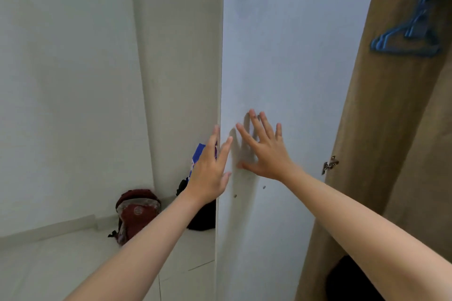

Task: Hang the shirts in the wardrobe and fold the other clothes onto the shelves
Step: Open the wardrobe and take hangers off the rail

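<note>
A person's two bare arms reach up from the bottom of the frame toward a tall pale wardrobe door (281, 56) that fills the centre. The right hand (265, 151) lies flat against the door's inner face, fingers straight and spread, holding nothing. The left hand (210, 168) is at the door's free edge, fingers straight along it and also grasping nothing. At the upper right, blue hangers (406, 34) hang on a rail inside the brown wardrobe (381, 117). A metal hinge (330, 165) shows right of centre. No shirts are visible. The door looks stiff, flat and smooth, likely light to swing; its free edge seems the best hold. At lower left, a red backpack (135, 214) sits on the pale floor (61, 259)
</note>
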Motion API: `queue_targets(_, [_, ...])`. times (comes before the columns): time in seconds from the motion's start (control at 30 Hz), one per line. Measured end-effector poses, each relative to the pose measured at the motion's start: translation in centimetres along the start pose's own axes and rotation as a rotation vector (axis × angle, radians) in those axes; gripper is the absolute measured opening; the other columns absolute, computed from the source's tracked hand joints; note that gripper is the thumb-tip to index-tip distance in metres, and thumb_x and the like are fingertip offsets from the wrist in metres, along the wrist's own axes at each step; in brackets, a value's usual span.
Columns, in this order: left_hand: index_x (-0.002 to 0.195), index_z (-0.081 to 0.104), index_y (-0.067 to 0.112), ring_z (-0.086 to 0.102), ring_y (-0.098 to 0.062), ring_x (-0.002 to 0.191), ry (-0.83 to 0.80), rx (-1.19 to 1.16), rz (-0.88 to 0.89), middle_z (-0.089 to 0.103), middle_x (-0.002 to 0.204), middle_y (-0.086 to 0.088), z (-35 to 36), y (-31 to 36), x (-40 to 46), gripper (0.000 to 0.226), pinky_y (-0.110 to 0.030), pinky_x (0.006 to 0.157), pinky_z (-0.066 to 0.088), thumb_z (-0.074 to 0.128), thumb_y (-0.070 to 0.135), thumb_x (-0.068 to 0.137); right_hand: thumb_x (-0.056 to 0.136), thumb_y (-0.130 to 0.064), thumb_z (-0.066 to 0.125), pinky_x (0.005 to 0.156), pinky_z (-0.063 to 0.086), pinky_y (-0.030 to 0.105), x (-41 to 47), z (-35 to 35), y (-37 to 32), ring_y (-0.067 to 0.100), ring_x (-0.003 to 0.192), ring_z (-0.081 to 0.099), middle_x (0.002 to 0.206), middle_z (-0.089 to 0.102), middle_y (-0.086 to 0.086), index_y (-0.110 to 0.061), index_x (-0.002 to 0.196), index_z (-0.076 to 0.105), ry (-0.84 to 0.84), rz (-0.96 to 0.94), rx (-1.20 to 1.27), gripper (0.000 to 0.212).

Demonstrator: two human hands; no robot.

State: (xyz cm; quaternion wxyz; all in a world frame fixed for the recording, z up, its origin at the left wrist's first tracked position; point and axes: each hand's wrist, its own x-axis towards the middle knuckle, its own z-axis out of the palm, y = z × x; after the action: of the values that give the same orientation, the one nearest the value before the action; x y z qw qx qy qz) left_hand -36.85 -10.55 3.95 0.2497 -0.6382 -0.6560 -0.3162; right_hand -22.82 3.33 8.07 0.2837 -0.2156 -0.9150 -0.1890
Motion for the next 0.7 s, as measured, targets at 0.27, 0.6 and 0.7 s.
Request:
queue_targets(0.27, [0.149,-0.011,0.017,-0.022,-0.024,0.142,-0.168,0.392,-0.111,-0.029,0.153,-0.005,1.3,-4.1,4.6,0.125,-0.050,0.109,0.003,0.077,0.039,0.063,0.059,-0.079,0.066,0.103,0.003,0.073,5.7,4.9,4.3,0.033,0.147,-0.009,0.159,-0.020,0.006,-0.033,0.152,-0.003,0.113,-0.114,-0.028,0.125])
queue_targets(0.6, [0.144,-0.024,0.007,-0.032,-0.026,0.137,-0.282,0.383,-0.250,-0.041,0.146,-0.007,4.8,-6.6,8.7,0.131,-0.039,0.109,-0.004,0.077,0.044,0.068,0.056,-0.066,0.076,0.103,-0.014,0.070,10.8,9.6,5.7,0.029,0.145,-0.022,0.157,-0.027,0.003,-0.029,0.153,0.005,0.154,-0.138,0.016,0.126])
queue_targets(0.7, [0.142,-0.028,0.008,-0.036,-0.026,0.135,-0.291,0.369,-0.260,-0.044,0.144,-0.009,5.5,-6.6,9.0,0.130,-0.039,0.108,-0.006,0.075,0.045,0.071,0.055,-0.066,0.076,0.103,-0.015,0.067,11.1,10.2,6.1,0.030,0.146,-0.018,0.160,-0.016,0.005,-0.027,0.153,0.011,0.215,-0.166,0.013,0.123])
